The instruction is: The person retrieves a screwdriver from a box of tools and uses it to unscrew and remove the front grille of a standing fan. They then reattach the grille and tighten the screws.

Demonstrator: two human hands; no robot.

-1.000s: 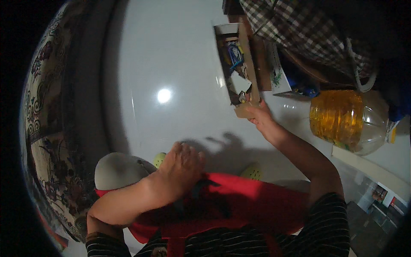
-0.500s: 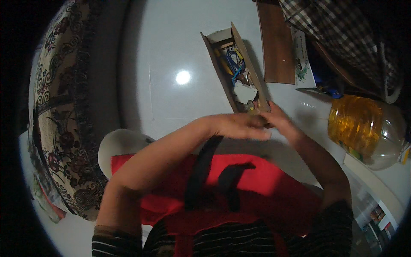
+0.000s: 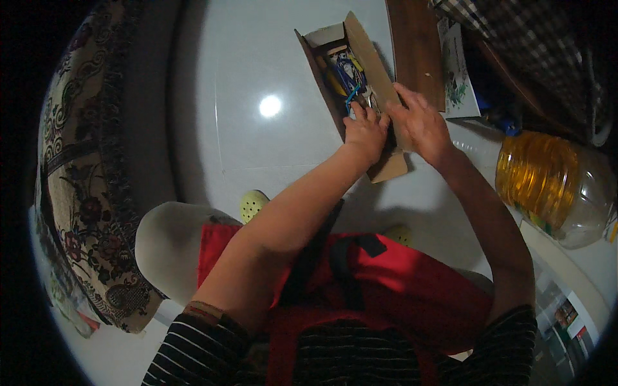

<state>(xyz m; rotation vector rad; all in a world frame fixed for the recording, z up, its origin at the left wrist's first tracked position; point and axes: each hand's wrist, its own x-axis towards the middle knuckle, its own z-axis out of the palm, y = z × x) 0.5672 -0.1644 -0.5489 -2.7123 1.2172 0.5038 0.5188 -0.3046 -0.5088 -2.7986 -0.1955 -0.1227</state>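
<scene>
A long cardboard box (image 3: pixel 364 48) stands on the white floor (image 3: pixel 251 77) ahead of me, holding blue, yellow and other small items (image 3: pixel 347 67). My left hand (image 3: pixel 365 134) reaches into its near part with fingers bent down among the contents; whatever they grip is hidden. My right hand (image 3: pixel 421 128) is closed on the box's right wall, thumb toward the inside. A loose cardboard end flap (image 3: pixel 389 168) lies below the hands. A red apron (image 3: pixel 418 289) with black straps covers my lap.
To the right lie a wooden board (image 3: pixel 415 45), a white printed carton (image 3: pixel 454 67), a checked bag (image 3: pixel 528 45) and a large jug of yellow liquid (image 3: pixel 537 177). A patterned fabric-covered piece of furniture (image 3: pixel 90 193) runs along the left. Yellow clogs (image 3: pixel 254 204) show below me.
My left hand has moved from over my lap up and right into the box. My right hand has shifted farther up the box's right side. More of the box's near end shows.
</scene>
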